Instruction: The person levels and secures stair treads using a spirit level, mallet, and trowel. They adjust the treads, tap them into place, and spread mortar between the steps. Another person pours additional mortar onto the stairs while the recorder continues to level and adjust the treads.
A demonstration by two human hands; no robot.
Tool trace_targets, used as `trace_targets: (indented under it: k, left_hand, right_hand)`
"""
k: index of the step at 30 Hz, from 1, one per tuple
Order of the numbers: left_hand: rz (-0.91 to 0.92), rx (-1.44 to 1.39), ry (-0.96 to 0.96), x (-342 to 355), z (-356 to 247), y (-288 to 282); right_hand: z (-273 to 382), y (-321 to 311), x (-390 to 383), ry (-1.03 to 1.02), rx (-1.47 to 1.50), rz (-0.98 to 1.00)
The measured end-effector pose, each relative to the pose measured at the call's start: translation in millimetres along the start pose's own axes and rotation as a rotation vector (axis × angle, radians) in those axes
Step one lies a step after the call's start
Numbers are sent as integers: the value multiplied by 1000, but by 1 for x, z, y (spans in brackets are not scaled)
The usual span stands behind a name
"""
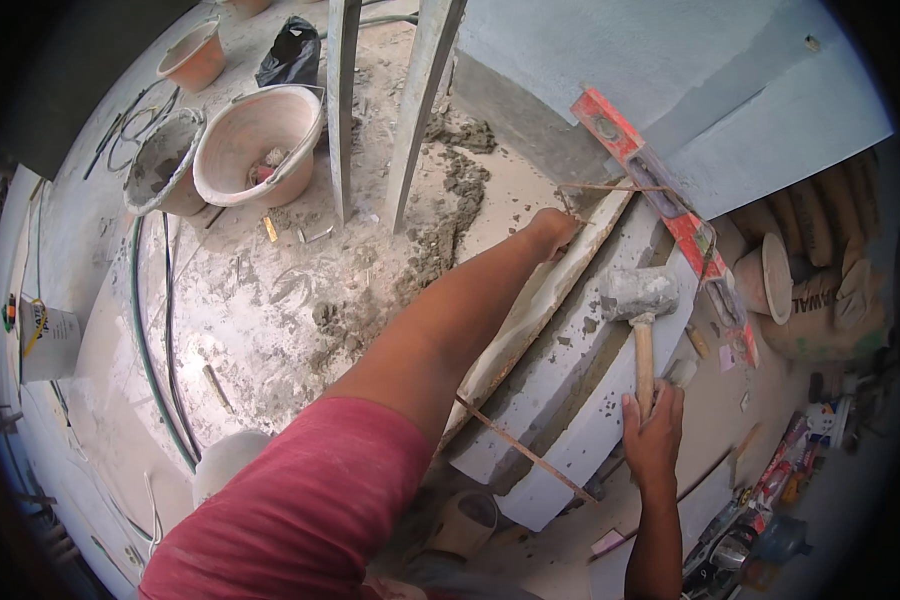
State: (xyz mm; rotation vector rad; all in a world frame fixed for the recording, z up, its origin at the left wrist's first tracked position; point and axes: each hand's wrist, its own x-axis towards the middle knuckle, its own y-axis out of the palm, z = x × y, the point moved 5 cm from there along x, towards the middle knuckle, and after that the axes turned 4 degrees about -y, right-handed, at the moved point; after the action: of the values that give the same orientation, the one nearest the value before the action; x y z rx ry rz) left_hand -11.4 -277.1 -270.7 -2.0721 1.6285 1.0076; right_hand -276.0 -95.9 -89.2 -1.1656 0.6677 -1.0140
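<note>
My right hand (653, 432) grips the wooden handle of a mallet (638, 296). The mallet's grey head rests on the mortar-smeared top of a long pale block (570, 395). My left hand (553, 228), on a red-sleeved arm, reaches out to the far end of a light tile slab (530, 315) that stands on edge against the block, its fingers curled on that edge. A red spirit level (670, 205) lies slanted along the block's far side. A thin string (520, 448) crosses the block's near end.
Two mortar-stained buckets (255, 145) (162, 165) sit on the dusty floor at upper left, with a hose (145, 340) curving past them. Two metal posts (342, 110) stand in wet mortar. A grey rendered wall (670, 70) rises behind. Cement sacks (820, 290) and tools (760, 520) lie right.
</note>
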Motion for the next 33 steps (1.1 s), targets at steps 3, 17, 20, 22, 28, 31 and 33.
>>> trace_targets:
  k: [3, 17, 20, 22, 28, 31, 33]
  left_hand:
    - [-59, 56, 6, 27, 13, 4]
    - [-239, 626, 407, 10, -6, 18]
    - [-282, 557, 365, -3, -12, 11]
    - [-303, 506, 371, -8, -12, 9]
    - [-417, 411, 433, -20, -23, 4]
    - [-415, 465, 505, -15, -24, 5]
    - [-400, 476, 523, -17, -24, 9]
  right_hand:
    - [26, -13, 22, -125, -55, -113]
    - [22, 20, 78, 30, -102, -135]
    - [24, 19, 79, -15, -122, -160]
    - [25, 18, 80, -30, -128, -166]
    - [22, -1, 93, 186, 140, 97]
    - [24, -16, 100, 9, 12, -21]
    - [27, -19, 108, -61, -25, -155]
